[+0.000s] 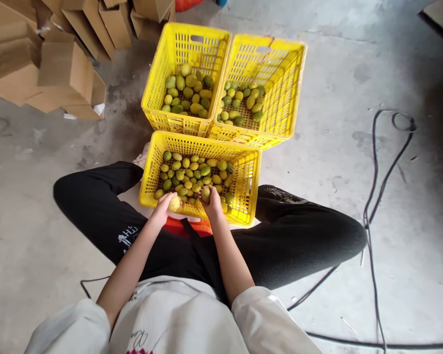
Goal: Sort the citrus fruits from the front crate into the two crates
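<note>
Bare concrete floor (354,206) runs under you, with cardboard boxes (59,73) piled off to the far left and a black cable (387,172) snaking on your right. You sit with the near yellow crate (249,184) between your knees. Your left hand (163,204) grasps a pale yellow fruit (174,203) at the crate's near edge; your right hand (212,201) closes on a greener fruit (205,193) just beside it. Two more crates (280,125) of sorted fruit stand straight ahead, beyond the near one, the left of them closer to your left hand.

White short-sleeved top (177,319), black trousers (107,211) with white lettering.
</note>
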Demonstrator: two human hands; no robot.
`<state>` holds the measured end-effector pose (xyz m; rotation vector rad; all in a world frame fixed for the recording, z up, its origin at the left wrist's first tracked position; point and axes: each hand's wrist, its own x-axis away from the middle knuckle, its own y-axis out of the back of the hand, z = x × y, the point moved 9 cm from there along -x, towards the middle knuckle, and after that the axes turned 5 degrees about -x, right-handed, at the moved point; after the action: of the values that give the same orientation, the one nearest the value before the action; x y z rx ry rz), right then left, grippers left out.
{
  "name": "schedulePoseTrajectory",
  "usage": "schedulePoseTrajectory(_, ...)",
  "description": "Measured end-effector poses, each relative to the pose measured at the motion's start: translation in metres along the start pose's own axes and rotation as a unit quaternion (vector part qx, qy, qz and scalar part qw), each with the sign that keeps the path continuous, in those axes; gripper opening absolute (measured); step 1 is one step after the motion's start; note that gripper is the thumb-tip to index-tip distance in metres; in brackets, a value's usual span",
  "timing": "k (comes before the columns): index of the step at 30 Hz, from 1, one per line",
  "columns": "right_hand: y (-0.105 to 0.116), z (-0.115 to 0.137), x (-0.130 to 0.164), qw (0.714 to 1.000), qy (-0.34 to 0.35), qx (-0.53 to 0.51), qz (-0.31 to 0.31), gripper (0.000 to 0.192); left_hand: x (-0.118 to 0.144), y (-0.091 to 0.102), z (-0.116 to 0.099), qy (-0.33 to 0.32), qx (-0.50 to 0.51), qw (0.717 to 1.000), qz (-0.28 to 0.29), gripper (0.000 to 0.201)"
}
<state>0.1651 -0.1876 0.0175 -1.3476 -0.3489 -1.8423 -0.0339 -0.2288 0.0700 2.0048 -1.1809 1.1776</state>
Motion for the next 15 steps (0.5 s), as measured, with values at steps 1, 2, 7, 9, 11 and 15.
schedulePoseTrajectory(1, -0.003, 0.000, 0.002, 1.000, 0.000, -0.004, 0.007, 0.018, -0.001, 0.002, 0.002, -0.003, 0.002, 1.000, -0.003, 0.010)
schedulePoseTrajectory(2, -0.005, 0.001, 0.005, 1.000, 0.001, -0.008, 0.012, 0.018, -0.002, 0.004, 0.004, -0.005, 0.003, 1.000, -0.006, 0.010)
schedulePoseTrajectory(7, -0.005, 0.004, 0.012, 1.000, 0.014, -0.021, -0.006, 0.018, -0.002, 0.014, 0.018, 0.002, -0.015, 1.000, -0.028, 0.018)
schedulePoseTrajectory(9, -0.002, 0.004, 0.011, 0.999, 0.014, -0.034, -0.019, 0.017, -0.002, 0.010, 0.021, 0.006, -0.020, 1.000, -0.023, 0.021)
schedulePoseTrajectory(11, 0.002, 0.005, 0.008, 0.998, 0.009, -0.048, -0.031, 0.018, -0.004, -0.002, 0.022, 0.014, -0.020, 1.000, -0.003, 0.020)
schedulePoseTrajectory(15, 0.000, 0.018, 0.003, 0.995, 0.008, -0.089, -0.034, 0.020, -0.009, -0.024, 0.020, 0.052, -0.007, 0.998, 0.037, 0.017)
